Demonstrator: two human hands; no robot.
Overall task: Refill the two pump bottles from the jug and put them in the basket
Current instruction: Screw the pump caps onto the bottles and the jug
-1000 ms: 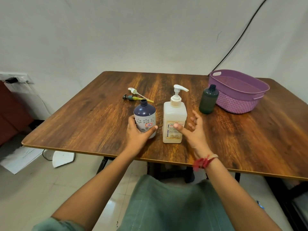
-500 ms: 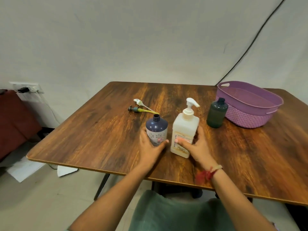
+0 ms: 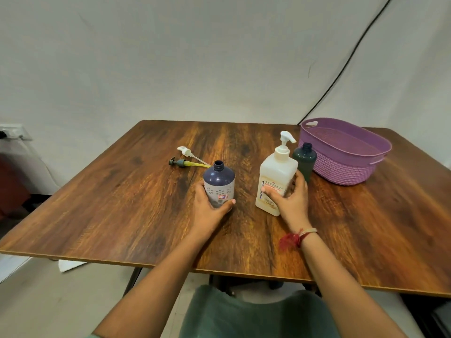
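A: The left hand (image 3: 210, 207) is wrapped round the lower body of the navy round plastic bottle (image 3: 219, 182), thumb across the front. The right hand (image 3: 291, 202) is curled about the white squarish plastic pump container (image 3: 277, 175), thumb on its label.

B: Both clamped, then. Which way must the pour go?

A: Leftward. The navy bottle stands upright on the brown wooden table (image 3: 122, 203), its open neck pointing straight up, left of the white container and apart from it. I take the white container for the jug. It leans a little, and I cannot tell whether its base is off the wood. Its pump is on, which I judge must come off first.

B: The other bottle?

A: The dark green round plastic bottle (image 3: 305, 160) is upright and uncapped, just behind the right hand's fingers and just beside the purple woven-look plastic basket (image 3: 341, 168). The right hand is nearer to both.

B: Count?

A: Two open bottles, one white container and one basket. Two loose pumps lie on their sides at the far left: a white pump head (image 3: 184, 150) and a dark pump head (image 3: 179, 162) with a yellow tube. Neither bottle is in the basket yet.
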